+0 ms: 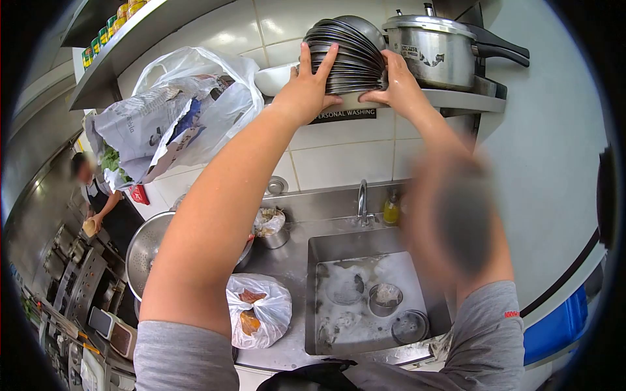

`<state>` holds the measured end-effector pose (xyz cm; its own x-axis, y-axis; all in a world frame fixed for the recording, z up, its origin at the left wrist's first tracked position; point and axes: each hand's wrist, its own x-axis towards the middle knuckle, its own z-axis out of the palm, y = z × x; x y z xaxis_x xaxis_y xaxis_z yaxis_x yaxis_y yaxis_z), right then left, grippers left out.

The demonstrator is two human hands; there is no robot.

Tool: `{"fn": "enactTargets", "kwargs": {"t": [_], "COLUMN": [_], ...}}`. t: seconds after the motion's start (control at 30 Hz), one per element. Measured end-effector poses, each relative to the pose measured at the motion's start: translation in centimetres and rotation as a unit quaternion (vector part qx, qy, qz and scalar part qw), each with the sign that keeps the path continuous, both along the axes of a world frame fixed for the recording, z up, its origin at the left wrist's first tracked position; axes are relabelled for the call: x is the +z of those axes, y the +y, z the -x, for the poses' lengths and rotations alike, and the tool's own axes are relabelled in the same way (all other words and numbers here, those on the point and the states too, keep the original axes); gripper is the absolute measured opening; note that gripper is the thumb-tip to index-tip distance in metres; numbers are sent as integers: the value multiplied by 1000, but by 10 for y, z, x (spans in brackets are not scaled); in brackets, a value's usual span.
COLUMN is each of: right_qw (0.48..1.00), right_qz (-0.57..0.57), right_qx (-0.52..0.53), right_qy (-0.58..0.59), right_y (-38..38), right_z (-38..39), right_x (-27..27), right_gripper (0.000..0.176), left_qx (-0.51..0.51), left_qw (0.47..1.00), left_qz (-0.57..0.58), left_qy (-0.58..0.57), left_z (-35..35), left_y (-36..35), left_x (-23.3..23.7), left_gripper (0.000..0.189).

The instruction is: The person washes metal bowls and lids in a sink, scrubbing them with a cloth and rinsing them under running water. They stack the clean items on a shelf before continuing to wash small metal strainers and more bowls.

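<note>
On the steel tabletop (293,257), a knotted plastic bag (267,329) is set near, left of the sink (355,242), with a filled metal container (276,241) placed farther back. On the wall shelf (466,101), a pressure cooker (440,62) is seated right.
</note>
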<state>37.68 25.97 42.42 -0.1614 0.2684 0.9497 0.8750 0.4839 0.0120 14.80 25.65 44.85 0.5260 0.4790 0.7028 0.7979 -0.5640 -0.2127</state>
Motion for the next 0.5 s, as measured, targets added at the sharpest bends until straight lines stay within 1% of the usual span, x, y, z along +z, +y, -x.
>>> {"fn": "enactTargets", "kwargs": {"t": [0.03,0.07,0.1,0.13,0.2,0.27,0.3,0.33,0.37,0.43,0.47,0.5], "right_qw": [1000,1000,998,998,999,1000,999,999,999,994,993,998], "right_qz": [1,30,58,57,43,30,30,30,31,-104,-114,-48], "right_qx": [0,4,8,11,2,-10,-9,-7,-9,-22,-17,27], "right_qy": [-2,1,3,20,11,2,9,16,13,-8,0,32], "right_y": [-2,-4,-6,-9,-7,-10,-13,-17,-21,-32,-49,-61], "right_z": [-4,-7,-9,-9,-11,-11,-10,-10,-10,-10,-3,-3], "right_x": [-1,-2,-3,-7,-11,-13,-15,-18,-21,-46,-69,-109], "right_gripper": [108,108,108,108,109,109,103,98,98,86,72,69], "left_qx": [-18,-35,-34,-35,-49,-69,-88,-127,-129,-215,-221,-225], "left_qw": [1000,999,999,998,995,995,993,989,989,973,972,972], "left_qz": [15,30,31,40,66,49,30,44,45,-78,-72,-67], "left_qy": [7,14,11,28,49,62,78,57,54,-36,-27,-19], "left_z": [0,1,1,-1,-6,-13,-15,-14,-12,-2,10,28], "left_y": [1,4,7,9,7,3,0,-3,-7,-19,-39,-70], "left_x": [0,0,0,0,0,-4,-7,-11,-17,-42,-60,-81], "left_gripper": [96,92,92,87,79,78,78,77,77,79,80,81]}}
